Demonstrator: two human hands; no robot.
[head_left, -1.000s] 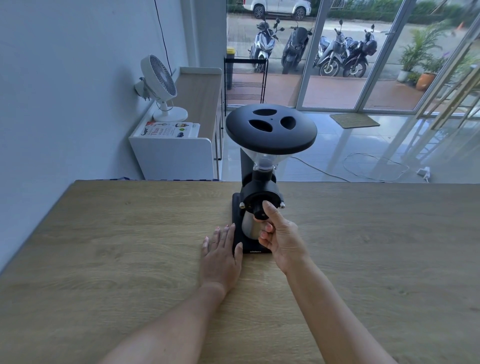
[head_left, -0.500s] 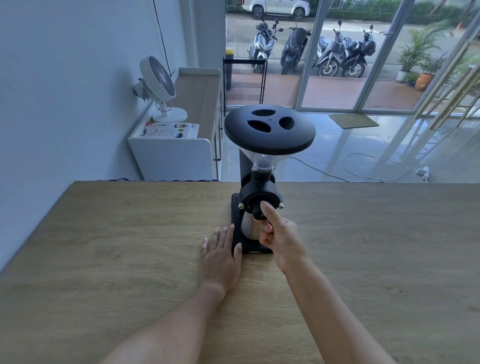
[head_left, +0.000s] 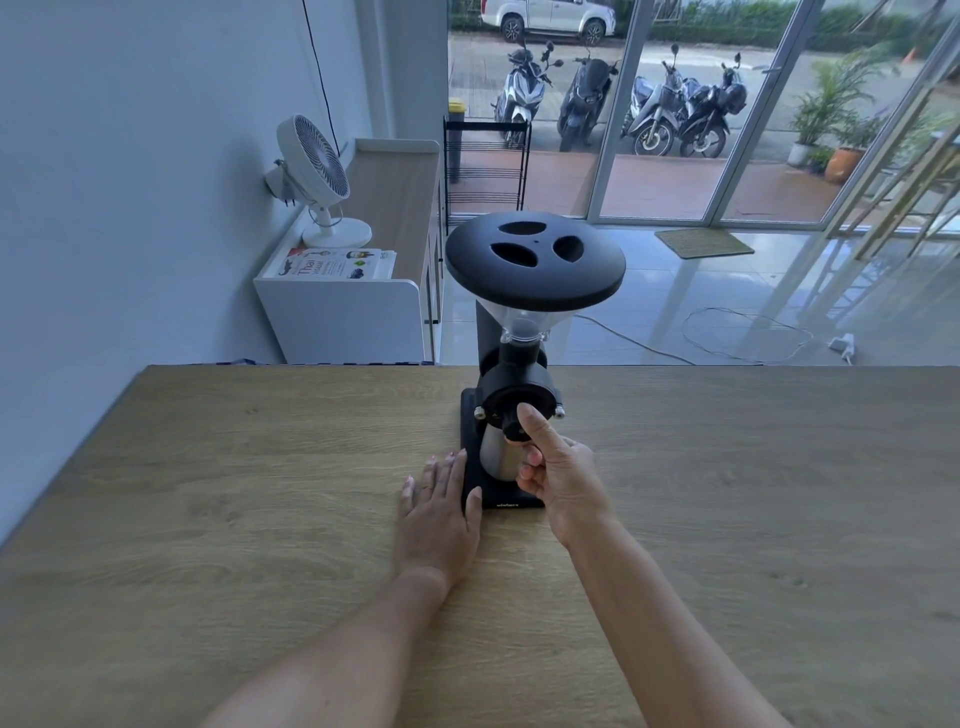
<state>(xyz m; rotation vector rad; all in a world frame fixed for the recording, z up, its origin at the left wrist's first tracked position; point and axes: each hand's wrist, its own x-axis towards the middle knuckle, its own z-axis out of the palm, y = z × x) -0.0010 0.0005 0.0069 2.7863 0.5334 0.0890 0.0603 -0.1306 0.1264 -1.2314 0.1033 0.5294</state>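
A black coffee grinder stands near the far edge of the wooden table, with a wide black lid on its clear hopper. A steel cup sits on the grinder's base under the spout. My right hand pinches the small black knob on the grinder's front, thumb on top and fingers curled below. My left hand lies flat on the table, its thumb side against the left edge of the grinder's base.
Beyond the table a white cabinet carries a white fan and a book. A black rack stands by glass doors. A cable lies on the tiled floor. Scooters are parked outside.
None of the hands or the grinder has visibly moved; the view shifted very slightly.
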